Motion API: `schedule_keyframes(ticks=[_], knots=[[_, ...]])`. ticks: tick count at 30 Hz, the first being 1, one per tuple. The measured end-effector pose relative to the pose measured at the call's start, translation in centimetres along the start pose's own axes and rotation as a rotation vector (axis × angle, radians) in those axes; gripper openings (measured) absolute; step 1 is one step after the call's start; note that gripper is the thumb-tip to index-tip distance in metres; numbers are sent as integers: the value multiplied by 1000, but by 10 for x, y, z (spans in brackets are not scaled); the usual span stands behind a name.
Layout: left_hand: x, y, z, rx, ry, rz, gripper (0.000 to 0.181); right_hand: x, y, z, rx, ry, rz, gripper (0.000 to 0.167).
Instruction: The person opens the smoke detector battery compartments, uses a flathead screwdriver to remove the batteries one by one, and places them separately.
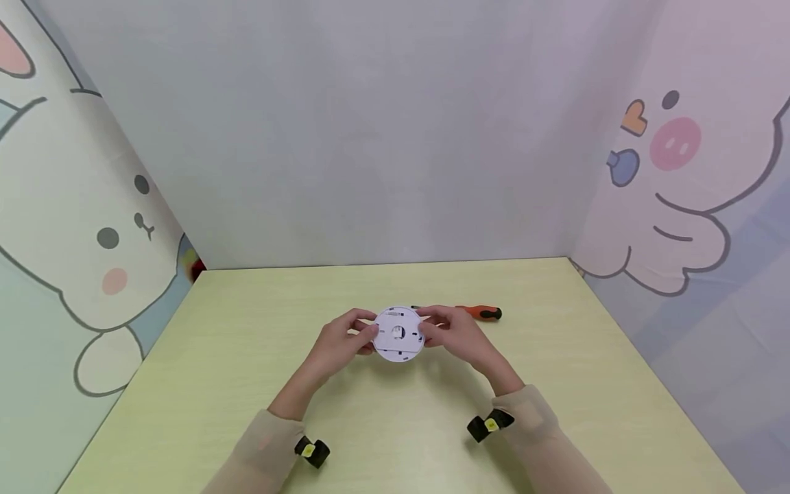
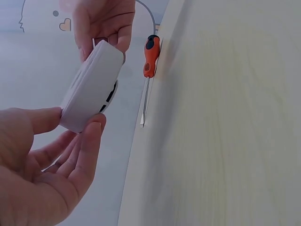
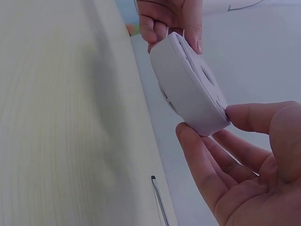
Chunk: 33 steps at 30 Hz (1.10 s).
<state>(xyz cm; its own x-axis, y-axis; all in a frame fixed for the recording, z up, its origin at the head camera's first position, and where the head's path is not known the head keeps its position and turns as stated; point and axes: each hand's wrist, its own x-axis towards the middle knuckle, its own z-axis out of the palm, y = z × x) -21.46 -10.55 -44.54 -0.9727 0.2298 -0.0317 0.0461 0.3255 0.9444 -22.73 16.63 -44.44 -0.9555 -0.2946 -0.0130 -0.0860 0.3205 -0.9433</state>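
A round white smoke detector (image 1: 389,340) is held up above the table, its flat back with a central hole and small slots facing the head camera. My left hand (image 1: 341,341) pinches its left rim, thumb on the back face and fingers beneath. On the opposite rim, my right hand (image 1: 455,335) grips it the same way. Both wrist views show the thick side wall of the smoke detector (image 2: 89,89) (image 3: 188,84), with dark vent slots on the far side. Behind the right hand lies a screwdriver (image 2: 151,55) with an orange and black handle, its shaft partly hidden in the head view.
The pale wooden table (image 1: 216,370) ends at a plain light curtain (image 1: 370,137) at the back. Cartoon-printed cloths (image 1: 55,206) stand along the left and right sides. Black wrist cameras (image 1: 313,453) are strapped over the beige sleeves (image 1: 262,446).
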Motion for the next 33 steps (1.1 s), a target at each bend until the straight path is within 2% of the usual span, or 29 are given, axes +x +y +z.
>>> schedule_keyframes(ticks=[7,15,22,33], knots=[[2,-4,2,-32,-52,-52,33,2,4,3,4,11,38,36],[1,-5,4,-39,-82,-67,34,4,9,1,-21,-18,42,35],[2,-7,6,-24,-81,-90,32,5,13,-1,-25,-56,34,37],[3,-14,3,-19,-143,-119,32,8,18,1,-101,-96,44,39]])
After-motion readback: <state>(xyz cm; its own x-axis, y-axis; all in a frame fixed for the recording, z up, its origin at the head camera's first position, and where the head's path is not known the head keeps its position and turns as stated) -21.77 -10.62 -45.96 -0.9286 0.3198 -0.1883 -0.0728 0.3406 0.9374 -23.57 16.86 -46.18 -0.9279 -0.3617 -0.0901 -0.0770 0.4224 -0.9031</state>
